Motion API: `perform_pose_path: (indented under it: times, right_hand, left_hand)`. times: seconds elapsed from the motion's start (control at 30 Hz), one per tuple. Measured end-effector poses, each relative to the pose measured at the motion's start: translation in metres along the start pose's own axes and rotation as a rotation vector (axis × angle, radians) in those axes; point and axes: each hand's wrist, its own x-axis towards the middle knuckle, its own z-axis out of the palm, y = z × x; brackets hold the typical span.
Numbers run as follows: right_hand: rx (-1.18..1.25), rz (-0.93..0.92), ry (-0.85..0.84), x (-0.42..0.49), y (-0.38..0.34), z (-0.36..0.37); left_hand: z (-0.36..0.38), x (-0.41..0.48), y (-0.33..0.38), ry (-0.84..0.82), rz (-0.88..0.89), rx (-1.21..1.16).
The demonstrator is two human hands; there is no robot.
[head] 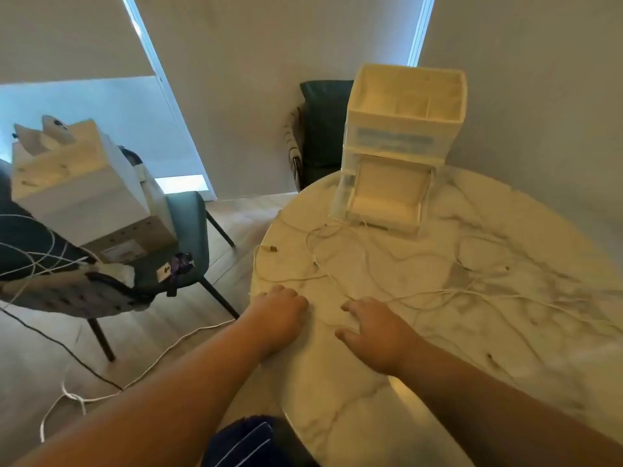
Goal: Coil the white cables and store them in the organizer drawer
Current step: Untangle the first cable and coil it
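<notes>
White cables (397,264): loose and tangled, spread over the marble worktop (387,399) in front of the organizer (401,136).
Drawer (384,197): bottom one, pulled open toward the cables.
Left hand (279,311): palm down at the worktop edge, well before the organizer, fingers (283,291) curled (grip unclear).
Right hand (374,332): beside it, fingers spread flat, holding nothing.

cables (397,264) on table (505,365), before organizer (401,143)
</notes>
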Motion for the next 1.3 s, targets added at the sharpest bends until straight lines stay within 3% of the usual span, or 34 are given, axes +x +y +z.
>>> perform_pose_path:
  times: [0.1,0.33,0.47,0.57,0.7,1.0,1.3]
  right_hand:
    - [0.09,-0.049,0.037,0.012,-0.001,0.021]
    - [0.052,-0.125,0.115,0.038,0.008,0.066]
    - [0.011,-0.177,0.329,0.053,0.016,0.086]
    - [-0.045,-0.21,0.471,0.055,0.018,0.098]
    - [-0.052,-0.205,0.535,0.057,0.021,0.104]
    - [0.01,-0.177,0.458,0.046,0.016,0.098]
    - [-0.102,-0.108,0.458,0.024,0.013,0.098]
  left_hand:
    - [0.013,0.005,-0.005,0.093,0.017,-0.023]
    - [0.042,0.028,-0.009,0.307,0.03,-0.08]
    - [0.056,0.034,-0.015,0.531,0.081,-0.164]
    - [0.062,0.03,-0.017,0.586,0.103,-0.166]
    - [0.066,0.026,-0.018,0.645,0.118,-0.189]
    - [0.078,0.025,-0.018,0.766,0.078,-0.238]
    - [0.081,0.027,-0.017,0.816,-0.167,-0.158]
